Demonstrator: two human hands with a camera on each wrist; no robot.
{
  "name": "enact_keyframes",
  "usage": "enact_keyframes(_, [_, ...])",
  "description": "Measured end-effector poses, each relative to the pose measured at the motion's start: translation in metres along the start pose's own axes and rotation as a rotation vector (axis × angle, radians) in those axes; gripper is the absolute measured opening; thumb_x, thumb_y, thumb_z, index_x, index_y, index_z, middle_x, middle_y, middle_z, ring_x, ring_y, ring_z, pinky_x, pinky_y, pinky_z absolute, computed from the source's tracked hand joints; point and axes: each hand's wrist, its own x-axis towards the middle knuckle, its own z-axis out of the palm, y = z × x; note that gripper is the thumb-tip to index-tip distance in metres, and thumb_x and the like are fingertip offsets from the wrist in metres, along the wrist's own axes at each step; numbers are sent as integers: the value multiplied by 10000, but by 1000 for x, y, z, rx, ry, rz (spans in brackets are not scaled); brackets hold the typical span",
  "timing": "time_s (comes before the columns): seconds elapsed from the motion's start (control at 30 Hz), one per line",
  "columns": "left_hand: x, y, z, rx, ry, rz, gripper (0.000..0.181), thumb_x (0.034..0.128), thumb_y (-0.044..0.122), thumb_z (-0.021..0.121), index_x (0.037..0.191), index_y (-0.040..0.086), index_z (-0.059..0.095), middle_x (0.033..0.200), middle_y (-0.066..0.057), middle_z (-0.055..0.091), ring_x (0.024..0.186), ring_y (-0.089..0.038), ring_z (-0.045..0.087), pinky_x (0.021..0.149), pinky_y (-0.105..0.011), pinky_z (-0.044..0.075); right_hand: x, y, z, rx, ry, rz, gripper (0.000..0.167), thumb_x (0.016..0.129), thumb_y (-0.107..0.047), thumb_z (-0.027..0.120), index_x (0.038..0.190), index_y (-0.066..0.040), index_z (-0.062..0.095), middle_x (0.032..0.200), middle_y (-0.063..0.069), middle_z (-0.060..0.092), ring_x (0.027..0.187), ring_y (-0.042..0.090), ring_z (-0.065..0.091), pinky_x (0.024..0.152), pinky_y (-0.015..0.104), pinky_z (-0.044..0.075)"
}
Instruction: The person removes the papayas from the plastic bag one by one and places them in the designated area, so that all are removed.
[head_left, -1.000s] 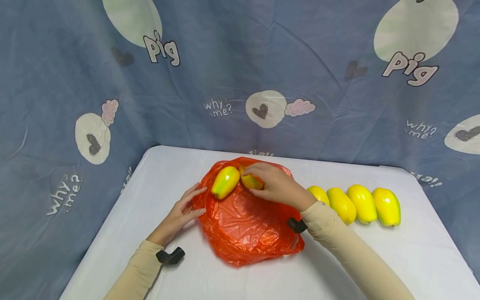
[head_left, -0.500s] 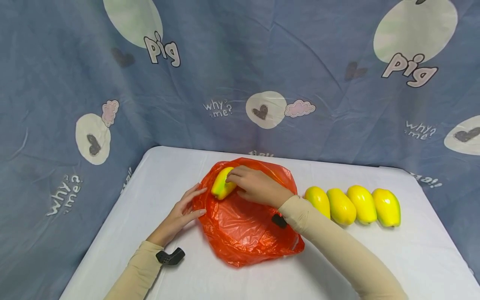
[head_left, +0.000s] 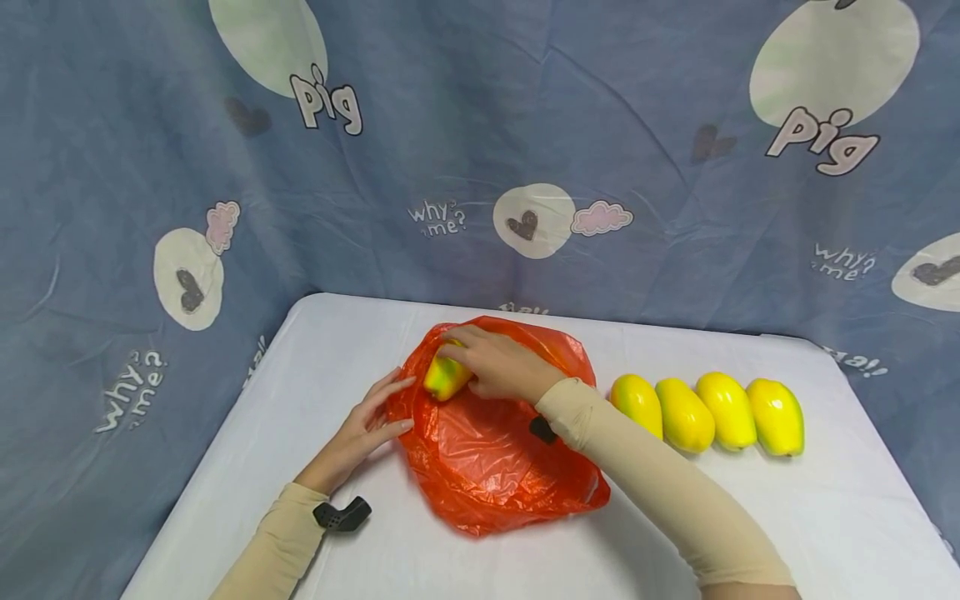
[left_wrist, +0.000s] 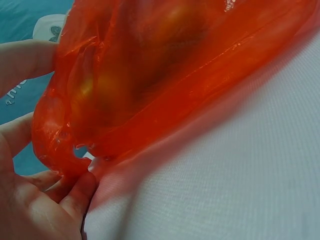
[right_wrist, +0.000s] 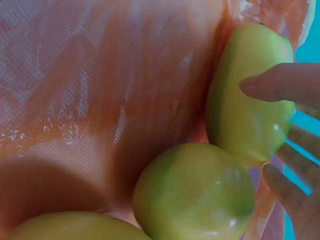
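Note:
A red plastic bag (head_left: 510, 467) lies spread with its mouth up on the table. Inside it, yellow-green mangoes (right_wrist: 195, 192) rest close together. My right hand (head_left: 498, 362) reaches into the bag and grips a mango (right_wrist: 252, 95), thumb on one side and fingers around the other, in the right wrist view. The head view shows part of a mango (head_left: 446, 379) under that hand; the others are hidden there. At the bag's left rim, my left hand (head_left: 360, 429) holds the red plastic, thumb and fingers pinching its edge (left_wrist: 65, 172) in the left wrist view.
Several mangoes (head_left: 720, 410) stand in a row to the right of the bag. The white table (head_left: 825, 517) ends at a blue patterned curtain (head_left: 420, 150) behind and to the left. Each wrist wears a black device (head_left: 342, 514).
My right hand has moved left inside the bag, from the right-hand mango over to the left-hand one, which it now partly covers. The left hand has stayed at the rim.

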Motion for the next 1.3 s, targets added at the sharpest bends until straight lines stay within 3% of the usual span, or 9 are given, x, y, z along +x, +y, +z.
enact_keyframes(0.37, [0,-1,0,0,1,19,634,984,221,687,1567,238,439,1752,-42,77,1627,-333,31,1078,25,236,4,0,2,-19,-6,2,538,888,-125,779,1394,-169,599,1460,49,542,1358,246,516,1159,395,480])
enact_keyframes(0.63, [0,0,0,8,3,2,626,987,239,683,1563,279,442,1752,-16,86,1628,-320,46,1087,8,245,3,-3,2,19,-25,21,564,867,-337,838,1368,-193,624,1351,28,559,1261,214,531,1110,368,513])
enact_keyframes(0.77, [0,0,0,21,5,-7,623,988,261,681,1561,310,442,1750,2,98,1627,-319,62,1271,-276,250,1,-4,0,60,-77,45,579,876,-398,807,1386,-202,613,1359,25,574,1270,213,558,1114,400,517])
enact_keyframes(0.83, [0,0,0,23,6,-5,624,986,266,683,1560,310,443,1750,0,102,1626,-327,62,1303,-473,204,1,-6,-1,62,-100,54,594,881,-427,787,1400,-202,605,1399,36,583,1300,227,567,1128,432,507])
enact_keyframes(0.9, [0,0,0,23,6,1,625,985,263,682,1561,299,444,1750,-11,102,1624,-340,60,1289,-587,164,1,-7,-2,53,-114,61,607,880,-447,770,1408,-200,601,1434,49,586,1324,242,569,1135,453,499])
enact_keyframes(0.97, [0,0,0,30,7,-3,623,985,274,681,1560,311,444,1749,-2,106,1625,-329,67,1297,-549,181,1,-8,-3,49,-122,61,607,872,-470,765,1394,-200,614,1419,52,598,1286,235,589,1115,440,514])
enact_keyframes(1.07, [0,0,0,33,7,-8,619,987,281,680,1557,325,445,1748,12,110,1625,-313,77,1270,-275,257,0,-10,-1,57,-125,55,582,858,-491,768,1349,-204,643,1306,29,616,1109,194,632,1010,376,563])
enact_keyframes(1.17, [-1,1,0,24,4,-7,617,987,278,681,1555,328,446,1748,15,108,1626,-306,76,1117,-32,263,-1,-12,1,85,-121,47,551,854,-479,781,1319,-209,659,1209,6,600,941,154,619,895,326,583])
enact_keyframes(1.3, [-1,1,0,25,6,-1,616,988,269,680,1556,319,447,1748,3,107,1626,-311,71,1080,8,249,-3,-14,4,89,-105,30,541,890,-472,761,1352,-215,643,1196,-9,614,897,128,606,872,315,587])
